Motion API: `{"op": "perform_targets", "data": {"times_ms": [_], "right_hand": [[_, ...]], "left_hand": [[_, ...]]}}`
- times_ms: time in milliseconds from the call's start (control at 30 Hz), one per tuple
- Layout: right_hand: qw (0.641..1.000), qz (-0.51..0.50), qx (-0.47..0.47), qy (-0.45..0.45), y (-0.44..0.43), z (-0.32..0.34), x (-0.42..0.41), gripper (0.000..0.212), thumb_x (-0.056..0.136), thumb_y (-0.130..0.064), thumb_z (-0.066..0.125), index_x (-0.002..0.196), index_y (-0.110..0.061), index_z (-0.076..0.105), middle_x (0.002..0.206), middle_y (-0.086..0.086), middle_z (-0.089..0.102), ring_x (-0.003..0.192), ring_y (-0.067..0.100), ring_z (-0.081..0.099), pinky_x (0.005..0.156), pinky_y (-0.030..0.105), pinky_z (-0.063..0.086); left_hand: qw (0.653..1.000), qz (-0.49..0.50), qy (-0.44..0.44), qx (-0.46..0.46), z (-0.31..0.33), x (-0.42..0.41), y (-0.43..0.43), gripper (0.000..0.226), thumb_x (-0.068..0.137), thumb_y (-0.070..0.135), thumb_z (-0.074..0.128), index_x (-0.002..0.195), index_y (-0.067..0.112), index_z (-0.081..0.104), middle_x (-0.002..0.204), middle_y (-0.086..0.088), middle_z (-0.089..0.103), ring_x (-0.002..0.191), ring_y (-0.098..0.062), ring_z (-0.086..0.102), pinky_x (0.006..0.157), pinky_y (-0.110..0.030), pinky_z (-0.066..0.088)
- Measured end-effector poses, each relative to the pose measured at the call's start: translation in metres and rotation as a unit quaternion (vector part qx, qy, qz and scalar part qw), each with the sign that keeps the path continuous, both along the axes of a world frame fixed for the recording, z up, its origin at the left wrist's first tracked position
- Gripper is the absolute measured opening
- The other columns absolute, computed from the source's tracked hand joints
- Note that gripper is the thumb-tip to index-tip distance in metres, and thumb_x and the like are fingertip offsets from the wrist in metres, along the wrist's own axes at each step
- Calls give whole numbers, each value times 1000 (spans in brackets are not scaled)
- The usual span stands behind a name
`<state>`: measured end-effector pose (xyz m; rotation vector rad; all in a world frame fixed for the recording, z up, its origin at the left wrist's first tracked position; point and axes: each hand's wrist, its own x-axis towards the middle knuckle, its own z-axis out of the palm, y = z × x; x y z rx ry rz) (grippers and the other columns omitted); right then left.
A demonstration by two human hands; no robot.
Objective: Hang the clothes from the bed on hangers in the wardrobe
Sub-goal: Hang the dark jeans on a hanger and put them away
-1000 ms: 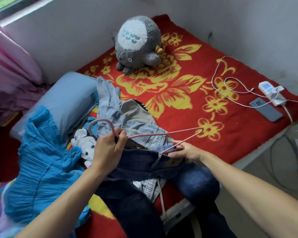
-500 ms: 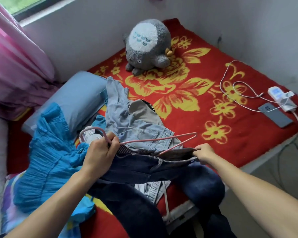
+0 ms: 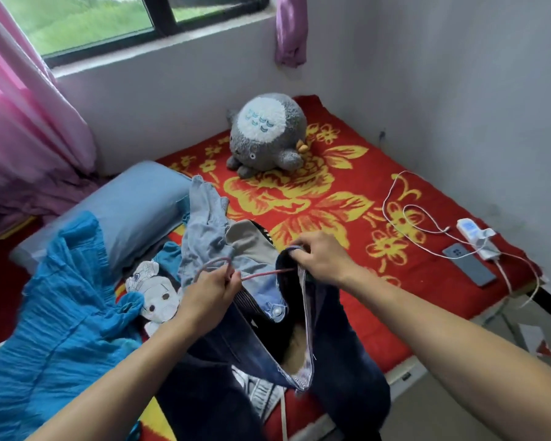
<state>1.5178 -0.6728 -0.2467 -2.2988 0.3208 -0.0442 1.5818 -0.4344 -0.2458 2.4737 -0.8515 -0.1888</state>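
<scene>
L hand, centre-low in frame: fingers curled tight round the pink hanger just under its hook, which loops up past my knuckles. One arm of the wire runs right twd the dark jeans. R hand, just right of centre: thumb & fingers bent, pinching the top of the jeans' waistband. The waist gapes open between my hands. The hanger's far end goes in behind that edge, can't tell how far. Jeans hang from my grip to the bottom edge of the frame, over the front of the bed. Other clothes lie on the bed: light denim piece right behind my hands, turquoise dress lower left, cartoon-face print between them. Blue pillow mid-left, grey plush toy upper centre, phone & charger at right.
</scene>
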Motion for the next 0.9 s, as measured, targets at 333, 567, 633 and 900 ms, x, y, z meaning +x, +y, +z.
{"op": "perform_targets", "data": {"times_ms": [333,567,633,900], "right_hand": [[962,189,-182,-79,24,-20,-3,42,93,-56,45,97,-19,64,95,-2,58,89,19,56,73,34,43],[953,135,-194,-190,6,-1,-2,45,93,-57,43,74,-18,54,68,-6,56,61,16,54,51,32,40],[957,70,-196,-201,-8,8,-1,58,88,-69,39,65,-18,51,58,-6,53,53,15,52,47,32,37],[977,11,-94,-192,-11,37,7,63,79,-77,46,51,-20,46,46,-5,48,45,13,46,46,40,38]], "left_hand": [[986,3,80,-144,21,0,32,34,81,49,59,71,16,57,60,2,54,55,-9,46,56,-27,39],[990,42,103,-89,40,32,98,27,58,13,41,72,27,60,68,3,60,66,-9,52,67,-28,43],[982,119,91,-117,40,44,119,28,60,5,39,65,23,60,59,4,57,59,-5,50,60,-23,41],[961,235,43,-138,41,63,112,16,82,13,52,76,22,64,68,1,62,69,-17,54,67,-31,38]]}}
